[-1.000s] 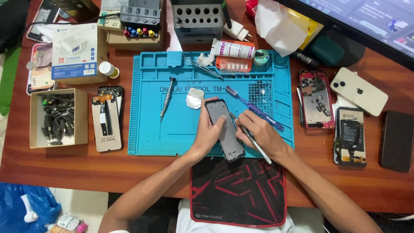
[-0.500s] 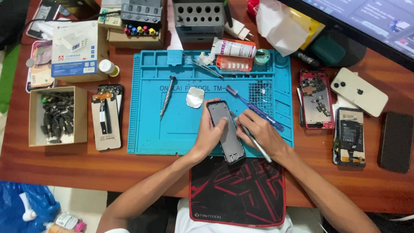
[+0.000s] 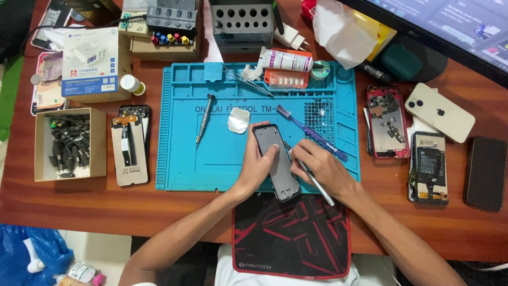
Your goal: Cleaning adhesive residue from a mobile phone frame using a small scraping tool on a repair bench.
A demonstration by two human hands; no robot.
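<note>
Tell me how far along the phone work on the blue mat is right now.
Looks done: the phone frame lies stripped on the blue mat. In hand: the left hand steadies it while the right hand works a thin metal tool at its edge. Left: the screwdriver and blue brush lie unused.

Blue mat on wood surface. Screwdriver & toothbrush on mat. Left: box of black parts. Right: opened red phone, cream phone face down, dark phone. Monitor top right.
</note>
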